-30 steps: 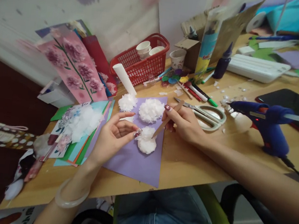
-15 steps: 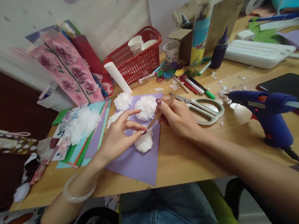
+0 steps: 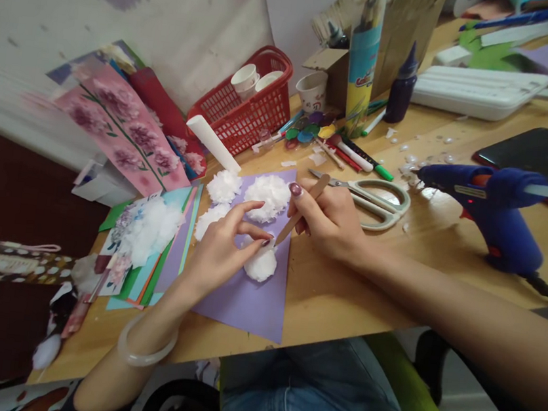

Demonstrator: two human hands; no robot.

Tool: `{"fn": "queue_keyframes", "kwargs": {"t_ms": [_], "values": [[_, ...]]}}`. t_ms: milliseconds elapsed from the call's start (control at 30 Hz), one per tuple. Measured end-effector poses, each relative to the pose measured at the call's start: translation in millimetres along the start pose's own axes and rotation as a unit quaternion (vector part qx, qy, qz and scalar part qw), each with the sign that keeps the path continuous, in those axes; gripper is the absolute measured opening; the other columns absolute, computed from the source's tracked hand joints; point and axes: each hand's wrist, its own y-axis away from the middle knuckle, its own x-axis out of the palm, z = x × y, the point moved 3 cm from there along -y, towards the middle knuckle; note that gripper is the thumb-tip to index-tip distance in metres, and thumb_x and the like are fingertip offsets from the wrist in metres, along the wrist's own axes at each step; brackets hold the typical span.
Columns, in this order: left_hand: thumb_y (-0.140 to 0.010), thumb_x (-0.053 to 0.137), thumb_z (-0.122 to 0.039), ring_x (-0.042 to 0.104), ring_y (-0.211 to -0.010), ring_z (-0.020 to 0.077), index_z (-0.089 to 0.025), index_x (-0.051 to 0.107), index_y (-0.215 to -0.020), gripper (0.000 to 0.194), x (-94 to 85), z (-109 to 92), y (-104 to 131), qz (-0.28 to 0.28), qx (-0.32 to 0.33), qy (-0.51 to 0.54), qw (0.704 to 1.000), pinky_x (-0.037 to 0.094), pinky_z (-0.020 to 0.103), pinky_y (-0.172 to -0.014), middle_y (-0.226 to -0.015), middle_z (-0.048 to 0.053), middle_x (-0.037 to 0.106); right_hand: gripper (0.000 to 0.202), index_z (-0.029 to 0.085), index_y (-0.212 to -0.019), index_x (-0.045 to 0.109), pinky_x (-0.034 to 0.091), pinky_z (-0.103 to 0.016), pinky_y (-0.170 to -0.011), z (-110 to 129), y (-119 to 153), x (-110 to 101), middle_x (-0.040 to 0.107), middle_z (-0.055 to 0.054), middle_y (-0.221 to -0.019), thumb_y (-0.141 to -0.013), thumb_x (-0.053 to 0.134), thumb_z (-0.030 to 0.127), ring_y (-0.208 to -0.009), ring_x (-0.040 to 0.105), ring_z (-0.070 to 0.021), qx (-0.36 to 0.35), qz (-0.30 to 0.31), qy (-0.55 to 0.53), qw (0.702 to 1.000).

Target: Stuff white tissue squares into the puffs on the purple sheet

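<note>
A white ruffled paper flower (image 3: 261, 265) lies on a sheet of purple paper (image 3: 246, 314). At its upper edge, the thumb and finger of my left hand (image 3: 216, 252) are pinched together on it. In my right hand (image 3: 326, 221) is a flat wooden craft stick (image 3: 288, 227), slanting down so that its lower tip meets the flower beside my left fingertips. Three more white paper flowers sit above: a large one (image 3: 267, 198), a smaller one (image 3: 224, 187) and one (image 3: 209, 219) partly hidden by my left hand. Scissors (image 3: 378, 204) lie just behind my right hand.
A blue glue gun (image 3: 492, 204) stands at right, near scattered pearl beads. Behind are markers (image 3: 359, 156), a dark bottle (image 3: 402, 91) and a red basket (image 3: 245, 106) with paper cups. White petals (image 3: 150, 228) lie on coloured paper sheets at left.
The craft stick's tip has shifted slightly right and down along the flower, and my right hand has moved a little right. My left hand keeps its pinch. The view has shifted slightly.
</note>
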Motion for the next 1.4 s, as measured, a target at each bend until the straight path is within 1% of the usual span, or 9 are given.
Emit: {"fn": "queue_keyframes", "kwargs": {"t_ms": [333, 467, 567, 667, 833, 933, 1067, 1233, 1400], "values": [[-0.087, 0.066, -0.014, 0.074, -0.104, 0.0275, -0.023, 0.05, -0.135, 0.052, 3.0, -4.4, -1.8, 0.027, 0.034, -0.027, 0.999, 0.051, 0.045, -0.098, -0.091, 0.002, 0.08, 0.046, 0.019, -0.07, 0.056, 0.038, -0.025, -0.059, -4.6, 2.6, 3.8, 0.057, 0.002, -0.055, -0.104, 0.037, 0.044, -0.056, 0.054, -0.011, 0.005, 0.036, 0.055, 0.998], [-0.088, 0.062, -0.011, 0.073, -0.106, 0.0264, -0.023, 0.049, -0.137, 0.052, 3.0, -3.2, -2.1, 0.039, 0.034, -0.022, 0.998, 0.047, 0.047, -0.103, -0.095, 0.003, 0.08, 0.044, 0.019, -0.07, 0.054, 0.036, -0.025, -0.058, -4.4, 2.7, 4.8, 0.056, 0.002, -0.057, -0.104, 0.038, 0.041, -0.055, 0.052, -0.0103, -0.007, 0.045, 0.058, 0.997], [-0.089, 0.062, -0.014, 0.071, -0.11, 0.0253, -0.022, 0.051, -0.136, 0.048, -3.2, -3.2, 1.4, 0.012, 0.055, -0.044, 0.997, 0.044, 0.047, -0.106, -0.104, 0.005, 0.079, 0.044, 0.019, -0.07, 0.054, 0.035, -0.026, -0.059, -3.5, 2.9, 4.0, 0.055, 0.002, -0.058, -0.104, 0.037, 0.041, -0.055, 0.052, -0.0103, -0.013, 0.041, 0.056, 0.997], [-0.09, 0.06, -0.015, 0.069, -0.11, 0.0243, -0.022, 0.055, -0.131, 0.041, -13.4, 0.9, 11.4, -0.022, 0.058, -0.063, 0.996, 0.047, 0.044, -0.103, -0.11, 0.006, 0.077, 0.045, 0.019, -0.071, 0.054, 0.035, -0.026, -0.059, -3.9, 3.9, 4.1, 0.055, 0.001, -0.059, -0.105, 0.036, 0.043, -0.057, 0.052, -0.0107, -0.009, 0.044, 0.06, 0.997], [-0.091, 0.059, -0.019, 0.067, -0.113, 0.0247, -0.021, 0.06, -0.125, 0.034, -24.3, 20.3, 39.0, -0.053, 0.025, -0.082, 0.995, 0.049, 0.044, -0.103, -0.119, 0.008, 0.073, 0.047, 0.02, -0.07, 0.05, 0.036, -0.026, -0.06, -4.9, 4.1, 6.2, 0.055, 0.001, -0.061, -0.104, 0.035, 0.048, -0.057, 0.051, -0.0105, -0.007, 0.058, 0.062, 0.996], [-0.093, 0.058, -0.024, 0.064, -0.12, 0.0257, -0.022, 0.06, -0.125, 0.032, -22.3, 34.5, 56.1, -0.04, -0.014, -0.088, 0.995, 0.05, 0.045, -0.105, -0.127, 0.009, 0.069, 0.048, 0.021, -0.069, 0.049, 0.036, -0.027, -0.06, -4.1, 2.6, 6.8, 0.055, 0.001, -0.06, -0.104, 0.034, 0.051, -0.057, 0.051, -0.0111, -0.007, 0.064, 0.067, 0.996], [-0.095, 0.056, -0.029, 0.058, -0.129, 0.0283, -0.022, 0.054, -0.134, 0.04, -15.2, 50.6, 74.3, -0.014, -0.059, -0.083, 0.995, 0.046, 0.051, -0.111, -0.138, 0.012, 0.063, 0.047, 0.021, -0.07, 0.052, 0.037, -0.027, -0.06, -3.5, 1.3, 7.3, 0.055, 0.002, -0.058, -0.104, 0.035, 0.049, -0.056, 0.052, -0.0115, -0.005, 0.072, 0.067, 0.995], [-0.098, 0.051, -0.034, 0.053, -0.136, 0.0285, -0.022, 0.046, -0.144, 0.047, -6.5, 62.6, 85.7, 0.018, -0.085, -0.049, 0.995, 0.043, 0.052, -0.115, -0.148, 0.013, 0.055, 0.041, 0.02, -0.073, 0.054, 0.038, -0.027, -0.059, -5.4, 3.9, 8.8, 0.057, 0.002, -0.056, -0.104, 0.037, 0.041, -0.054, 0.053, -0.0111, 0.001, 0.082, 0.073, 0.994], [-0.1, 0.047, -0.033, 0.053, -0.137, 0.0273, -0.02, 0.045, -0.145, 0.047, -4.7, 62.3, 87.0, 0.024, -0.08, -0.06, 0.995, 0.042, 0.051, -0.115, -0.15, 0.014, 0.053, 0.04, 0.02, -0.073, 0.054, 0.038, -0.026, -0.055, -4.0, 6.1, 9.5, 0.057, 0.002, -0.058, -0.104, 0.038, 0.039, -0.053, 0.053, -0.0102, -0.01, 0.09, 0.081, 0.993]]}}
